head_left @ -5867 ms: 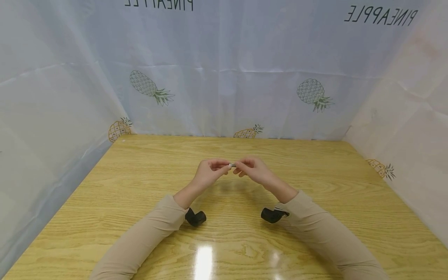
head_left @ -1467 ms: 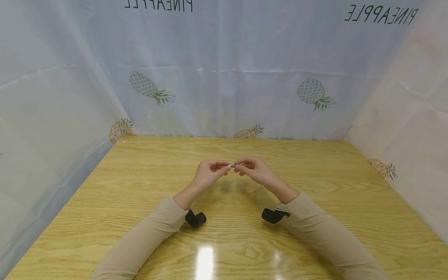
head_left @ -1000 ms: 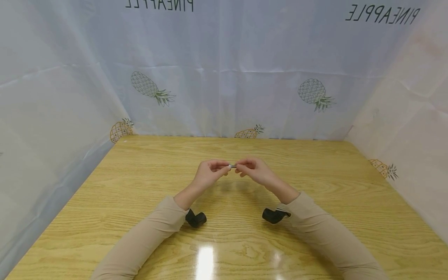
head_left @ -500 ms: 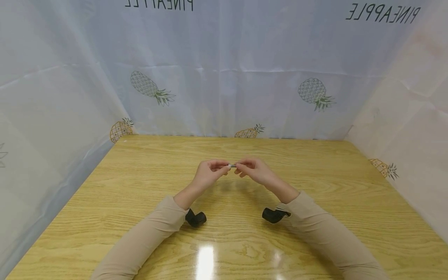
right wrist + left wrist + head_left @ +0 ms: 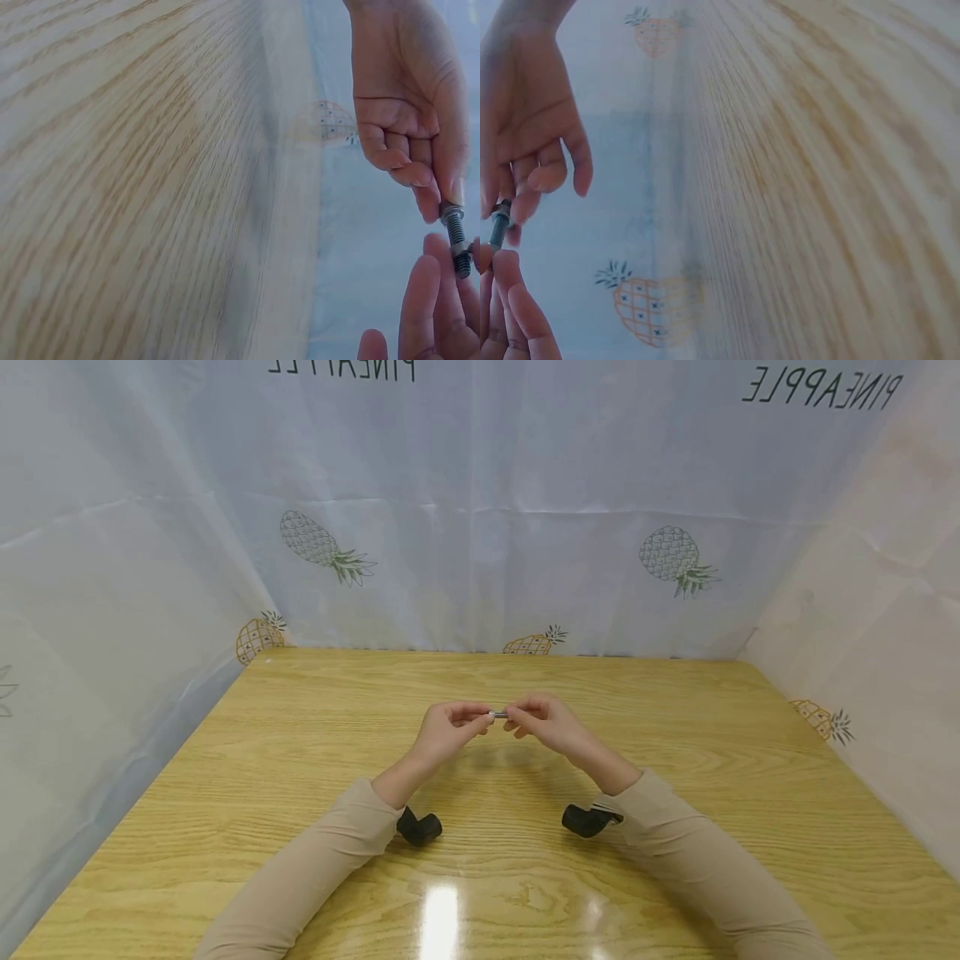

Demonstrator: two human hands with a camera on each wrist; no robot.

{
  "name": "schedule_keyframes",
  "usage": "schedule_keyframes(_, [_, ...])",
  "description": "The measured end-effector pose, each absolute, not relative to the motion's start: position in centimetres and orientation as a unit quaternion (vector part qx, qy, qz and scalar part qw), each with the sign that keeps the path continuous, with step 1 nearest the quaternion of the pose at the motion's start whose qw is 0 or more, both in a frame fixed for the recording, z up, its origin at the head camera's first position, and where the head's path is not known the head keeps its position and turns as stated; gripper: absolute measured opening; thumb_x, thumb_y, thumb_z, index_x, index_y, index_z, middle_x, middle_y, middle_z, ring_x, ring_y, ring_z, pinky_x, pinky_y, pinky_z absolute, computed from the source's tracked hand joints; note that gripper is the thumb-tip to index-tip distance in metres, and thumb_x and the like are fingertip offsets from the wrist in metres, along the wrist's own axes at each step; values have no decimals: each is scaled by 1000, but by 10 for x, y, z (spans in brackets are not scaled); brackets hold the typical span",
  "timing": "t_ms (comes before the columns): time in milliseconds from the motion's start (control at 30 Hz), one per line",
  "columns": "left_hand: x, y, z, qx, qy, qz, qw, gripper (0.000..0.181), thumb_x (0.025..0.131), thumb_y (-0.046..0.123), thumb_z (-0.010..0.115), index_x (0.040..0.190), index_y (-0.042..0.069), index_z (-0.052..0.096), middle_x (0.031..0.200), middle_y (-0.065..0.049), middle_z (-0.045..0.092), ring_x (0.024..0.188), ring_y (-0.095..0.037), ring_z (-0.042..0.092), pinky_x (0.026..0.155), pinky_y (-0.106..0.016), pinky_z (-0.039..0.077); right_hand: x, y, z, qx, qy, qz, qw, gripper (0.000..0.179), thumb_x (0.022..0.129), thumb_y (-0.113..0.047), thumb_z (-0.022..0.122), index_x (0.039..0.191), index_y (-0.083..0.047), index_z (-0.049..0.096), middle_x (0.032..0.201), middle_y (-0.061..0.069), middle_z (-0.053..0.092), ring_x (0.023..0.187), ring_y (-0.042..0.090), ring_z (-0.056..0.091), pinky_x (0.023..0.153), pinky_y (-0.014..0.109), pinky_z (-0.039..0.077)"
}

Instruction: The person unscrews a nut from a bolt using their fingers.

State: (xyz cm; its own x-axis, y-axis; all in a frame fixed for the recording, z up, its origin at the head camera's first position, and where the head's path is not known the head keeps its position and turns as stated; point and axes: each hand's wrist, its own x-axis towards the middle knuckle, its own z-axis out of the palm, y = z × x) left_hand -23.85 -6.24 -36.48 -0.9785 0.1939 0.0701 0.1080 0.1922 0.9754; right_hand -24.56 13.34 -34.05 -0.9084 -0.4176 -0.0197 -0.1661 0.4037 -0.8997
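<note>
Above the middle of the table, a small metal bolt [image 5: 500, 715] lies level between both hands. My left hand [image 5: 442, 731] pinches one end of it between thumb and fingers, hiding most of that end. In the right wrist view the threaded shank [image 5: 455, 228] shows, with a collar close to the left thumb. Farther along sits a nut [image 5: 460, 249], and the dark threaded tip sticks out past it. My right hand [image 5: 551, 727] has thumb and index fingertip on either side of the nut, while its other fingers stay loosely bent.
The wood-grain table [image 5: 337, 760] spreads beneath both arms. A pale curtain [image 5: 480, 560] printed with pineapples hangs at the back and both sides. Black wrist-camera mounts [image 5: 420, 829] project below the sleeve cuffs, one at each wrist.
The right fingers parted about 1.5 seconds ago and have come together again. Slightly more of the bolt shows between the hands than at first. The left hand keeps its hold and place.
</note>
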Motion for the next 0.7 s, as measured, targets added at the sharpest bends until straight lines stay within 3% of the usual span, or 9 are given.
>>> schedule_keyframes(167, [-238,-63,-364,103,771,627,31,25,89,20,64,109,6,68,103,-15,70,79,-8,64,82,-44,51,-246,133,-341,-179,839,-504,99,33,92,-19,59,121,-4,56,120,17,59,106,32,59,91,44,49])
schedule_keyframes(333, [-238,-63,-365,106,772,625,31,26,89,21,65,109,5,68,103,-15,70,80,-8,64,80,-41,51,-245,132,-339,-165,840,-503,115,40,94,-27,56,127,-5,53,124,18,58,109,34,57,95,49,46])
schedule_keyframes(533, [-239,-63,-365,107,772,625,31,27,88,22,65,110,5,68,103,-15,70,80,-7,64,75,-36,50,-245,133,-341,-173,838,-504,117,32,96,-25,52,118,-1,59,115,20,63,105,36,59,94,48,47])
schedule_keyframes(700, [-239,-63,-366,109,771,627,31,27,89,21,65,110,5,67,103,-18,69,81,-10,65,74,-34,50,-245,133,-341,-179,838,-505,102,27,93,-15,58,116,-3,59,121,17,57,104,31,60,92,47,48])
